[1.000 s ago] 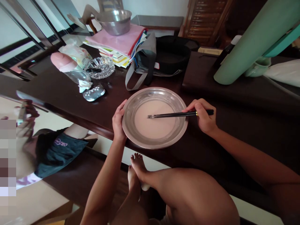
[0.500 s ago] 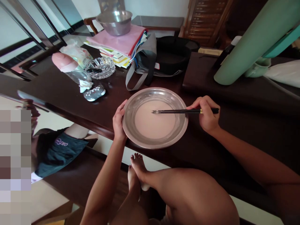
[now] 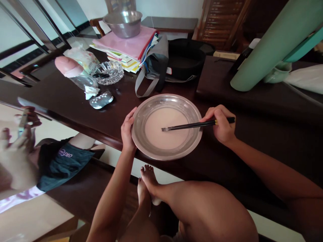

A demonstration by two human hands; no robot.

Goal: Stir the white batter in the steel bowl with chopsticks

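A wide steel bowl [image 3: 166, 155] sits at the near edge of the dark wooden table, partly filled with a pale, pinkish-beige liquid [image 3: 169, 117]. My left hand [image 3: 128, 129] grips the bowl's left rim, with the fingers partly hidden behind it. In my right hand [image 3: 223, 124], beyond the right rim, is a pair of black chopsticks [image 3: 186, 125]. They slant down to the left across the bowl, close together, with their tips in the liquid near its middle.
On the table [image 3: 68, 101] stand a game controller [image 3: 101, 100], a glass ashtray [image 3: 111, 74], a pink-capped bottle [image 3: 69, 67] and a grey bag [image 3: 157, 57]. Another steel bowl [image 3: 126, 28] rests on stacked papers. A green cylinder [image 3: 267, 50] leans at right. Another person's hand [image 3: 20, 148] is at left.
The chopstick tips have moved slightly left and toward me in the liquid, so the chopsticks tilt more. My left hand keeps its hold on the bowl. The other person's hand shows at left.
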